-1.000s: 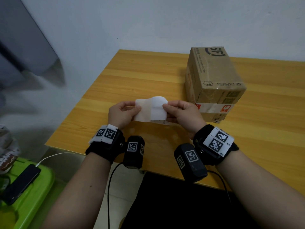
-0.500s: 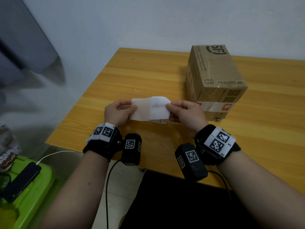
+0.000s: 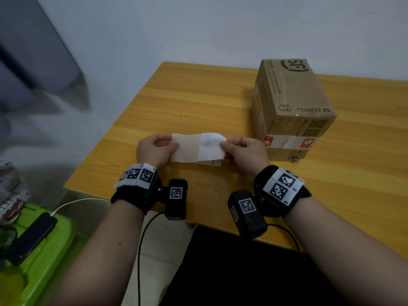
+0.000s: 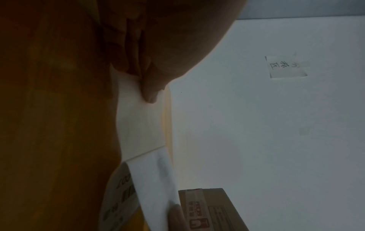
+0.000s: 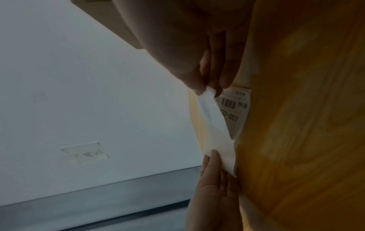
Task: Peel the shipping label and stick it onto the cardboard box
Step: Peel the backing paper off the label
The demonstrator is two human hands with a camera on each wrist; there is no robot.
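Hands sit wider apart than a second ago; more beige backing (image 3: 186, 147) lies bare, so the peel is well along. Left hand (image 3: 154, 150) pinches the backing, right hand (image 3: 244, 151) pinches the label (image 3: 210, 149), above the table (image 3: 198, 102), near the box (image 3: 291, 107). Only the right wrist view shows the barcode (image 5: 228, 103).

Head view evenly lit, soft and smeared toward nine o'clock; both wrist views dim and murky, wall bright behind them.

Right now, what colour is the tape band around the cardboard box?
The tape band is white with orange-red symbols, clearest in the head view.
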